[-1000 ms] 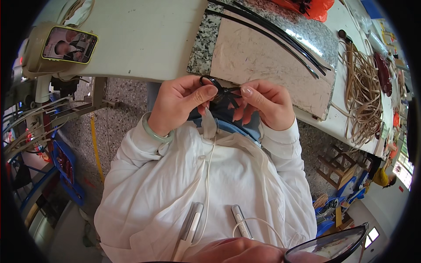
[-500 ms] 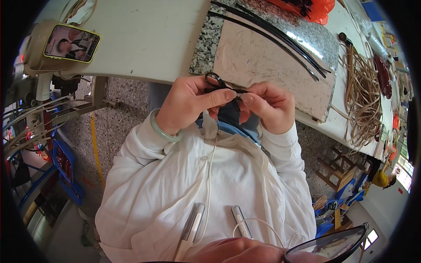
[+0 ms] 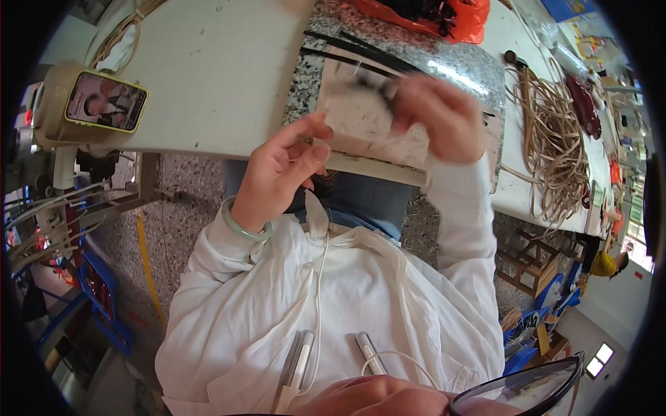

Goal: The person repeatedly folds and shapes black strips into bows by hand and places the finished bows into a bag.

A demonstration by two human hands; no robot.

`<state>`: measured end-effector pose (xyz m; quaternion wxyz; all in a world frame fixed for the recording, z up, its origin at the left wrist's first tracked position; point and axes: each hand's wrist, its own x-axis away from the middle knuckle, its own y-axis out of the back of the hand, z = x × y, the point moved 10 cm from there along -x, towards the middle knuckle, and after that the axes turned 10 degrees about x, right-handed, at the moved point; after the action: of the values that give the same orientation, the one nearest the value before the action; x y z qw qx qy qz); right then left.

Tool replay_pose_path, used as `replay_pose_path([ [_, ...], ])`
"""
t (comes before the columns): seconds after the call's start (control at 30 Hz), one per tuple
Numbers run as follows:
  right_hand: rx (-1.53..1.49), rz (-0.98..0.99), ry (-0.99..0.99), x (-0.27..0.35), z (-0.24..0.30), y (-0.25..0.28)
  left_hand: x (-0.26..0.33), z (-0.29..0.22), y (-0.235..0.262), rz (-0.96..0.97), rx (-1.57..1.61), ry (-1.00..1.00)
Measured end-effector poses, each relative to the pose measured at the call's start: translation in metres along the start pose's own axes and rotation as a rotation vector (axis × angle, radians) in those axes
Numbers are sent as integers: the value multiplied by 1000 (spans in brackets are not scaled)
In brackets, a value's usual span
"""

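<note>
My left hand (image 3: 283,165), with a pale green bangle (image 3: 246,225) at its wrist, is raised in front of the table's near edge. Its fingers are bent but apart, and nothing shows between them. My right hand (image 3: 444,114) is over the board, smeared by motion and curled. A blurred black strip (image 3: 378,87) trails leftward from its fingertips; its exact shape cannot be made out. Under it is a pale, scuffed board (image 3: 368,142) on a speckled stone slab (image 3: 300,90). Long black strips (image 3: 368,57) lie across the board's far side, partly behind my right hand.
An orange-red plastic bag (image 3: 468,21) with black pieces sits at the slab's far edge. Right of the slab lies a tangle of tan cords (image 3: 555,149), near a dark-handled tool (image 3: 515,59). A phone (image 3: 106,101) leans on a beige machine at left. A wooden stool (image 3: 531,260) stands below right.
My hands have come apart. The right one has moved up and over the board with the black strip; the left has dropped slightly and loosened its pinch. The view has shifted a little.
</note>
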<state>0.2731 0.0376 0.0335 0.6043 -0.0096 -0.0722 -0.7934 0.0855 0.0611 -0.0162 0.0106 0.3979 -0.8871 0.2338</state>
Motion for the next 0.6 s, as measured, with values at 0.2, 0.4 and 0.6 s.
replay_pose_path([
  [0.2, 91, -315, 212, -49, 37, 65, 4, 3, -1, 18, 14, 1],
  [0.4, 1004, -253, 228, -35, -11, 76, -2, 5, 8, -13, -20, 56],
  [0.6, 1059, -120, 233, -31, -25, 63, -9, -11, -3, 1, -97, -86],
])
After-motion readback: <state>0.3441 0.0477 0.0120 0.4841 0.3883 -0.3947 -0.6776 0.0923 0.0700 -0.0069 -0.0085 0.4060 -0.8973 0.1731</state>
